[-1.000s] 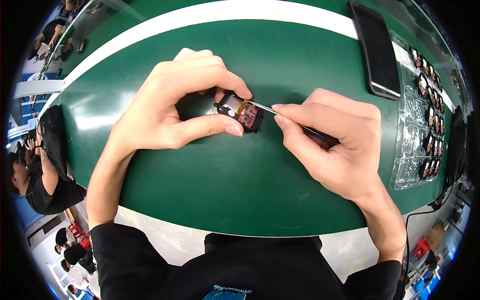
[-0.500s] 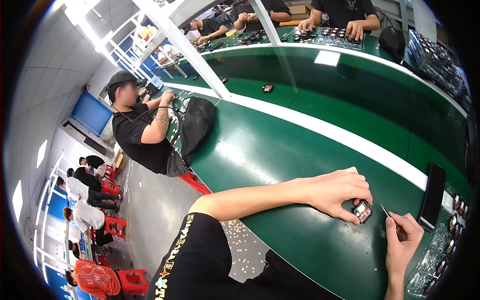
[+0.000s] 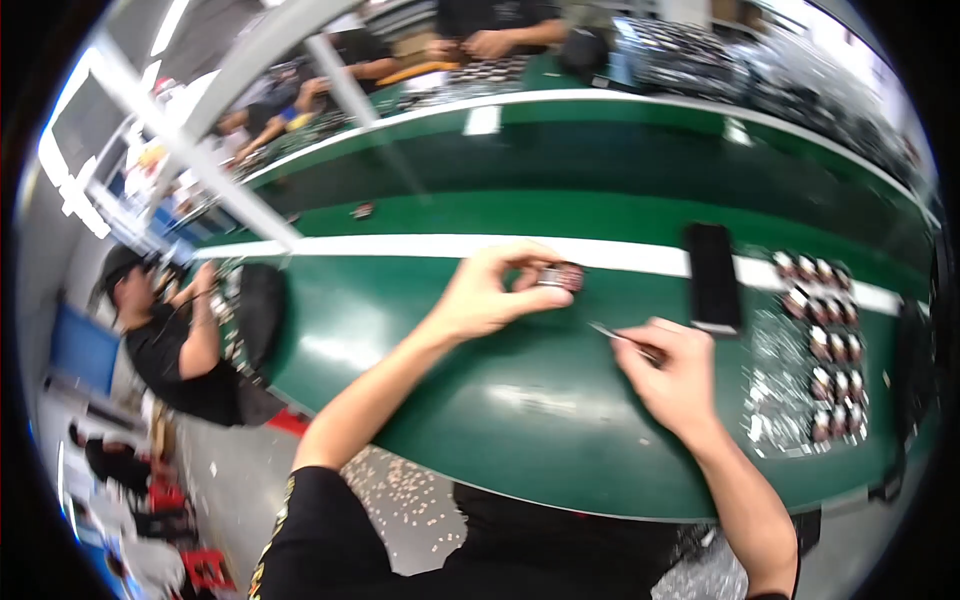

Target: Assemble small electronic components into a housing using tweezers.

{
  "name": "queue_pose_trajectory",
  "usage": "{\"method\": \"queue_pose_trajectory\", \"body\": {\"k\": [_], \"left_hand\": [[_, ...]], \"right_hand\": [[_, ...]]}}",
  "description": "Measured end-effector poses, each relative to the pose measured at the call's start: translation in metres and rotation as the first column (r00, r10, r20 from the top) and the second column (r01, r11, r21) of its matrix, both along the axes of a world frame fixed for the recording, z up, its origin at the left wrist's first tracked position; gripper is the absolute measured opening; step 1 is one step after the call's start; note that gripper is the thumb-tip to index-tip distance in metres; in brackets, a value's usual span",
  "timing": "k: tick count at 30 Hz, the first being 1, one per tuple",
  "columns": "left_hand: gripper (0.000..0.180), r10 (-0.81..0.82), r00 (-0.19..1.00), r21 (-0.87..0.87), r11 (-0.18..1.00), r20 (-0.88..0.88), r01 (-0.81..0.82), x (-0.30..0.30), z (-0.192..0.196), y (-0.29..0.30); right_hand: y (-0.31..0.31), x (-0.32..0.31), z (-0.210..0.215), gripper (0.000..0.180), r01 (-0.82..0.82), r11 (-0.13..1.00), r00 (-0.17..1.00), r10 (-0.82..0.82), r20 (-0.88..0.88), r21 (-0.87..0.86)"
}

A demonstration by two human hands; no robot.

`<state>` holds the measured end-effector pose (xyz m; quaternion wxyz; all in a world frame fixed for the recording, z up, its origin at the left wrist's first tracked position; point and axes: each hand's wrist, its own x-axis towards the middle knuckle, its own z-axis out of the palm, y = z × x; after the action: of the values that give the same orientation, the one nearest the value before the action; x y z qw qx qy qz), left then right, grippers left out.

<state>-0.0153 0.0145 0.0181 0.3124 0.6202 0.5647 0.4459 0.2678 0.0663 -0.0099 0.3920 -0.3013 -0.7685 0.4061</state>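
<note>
My left hand (image 3: 482, 300) is closed, thumb and fingers pinching a small dark square electronic module (image 3: 563, 276) with a reddish edge, like a smartwatch body. It is held just above the green tabletop (image 3: 500, 375), and its details are blurred. To the right, my right hand (image 3: 675, 372) is closed around thin metal tweezers (image 3: 606, 331). Their tip points up and left toward the module but stays apart from it.
A black phone (image 3: 712, 280) lies beyond my right hand. At the right, a clear plastic tray (image 3: 775, 390) carries several modules in rows. A black bag (image 3: 262, 320) and a seated person (image 3: 165, 340) are at the left. A white strip (image 3: 400, 246) crosses the table.
The view has swung to the right and is blurred, bringing the whole tray into sight. Both hands keep their holds on the module and the tweezers.
</note>
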Motion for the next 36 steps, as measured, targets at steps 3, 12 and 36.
{"method": "queue_pose_trajectory", "body": {"k": [3,12,36], "left_hand": [[0.040,-0.144,0.988,0.159,0.976,-0.054,0.151,0.036,0.033,0.026],[0.051,-0.610,0.633,-0.009,0.724,-0.476,0.690,0.221,0.060,0.149],[0.048,0.286,0.410,0.275,0.958,-0.866,-0.085,-0.134,-0.032,0.105]], "right_hand": [[0.004,0.002,-0.005,0.016,-0.028,0.999,0.999,0.029,-0.035,0.028],[0.006,0.015,-0.013,0.020,-0.063,0.998,0.996,0.062,0.062,0.025],[-0.002,0.014,-0.004,0.019,-0.067,0.996,0.992,0.060,0.107,0.064]]}}
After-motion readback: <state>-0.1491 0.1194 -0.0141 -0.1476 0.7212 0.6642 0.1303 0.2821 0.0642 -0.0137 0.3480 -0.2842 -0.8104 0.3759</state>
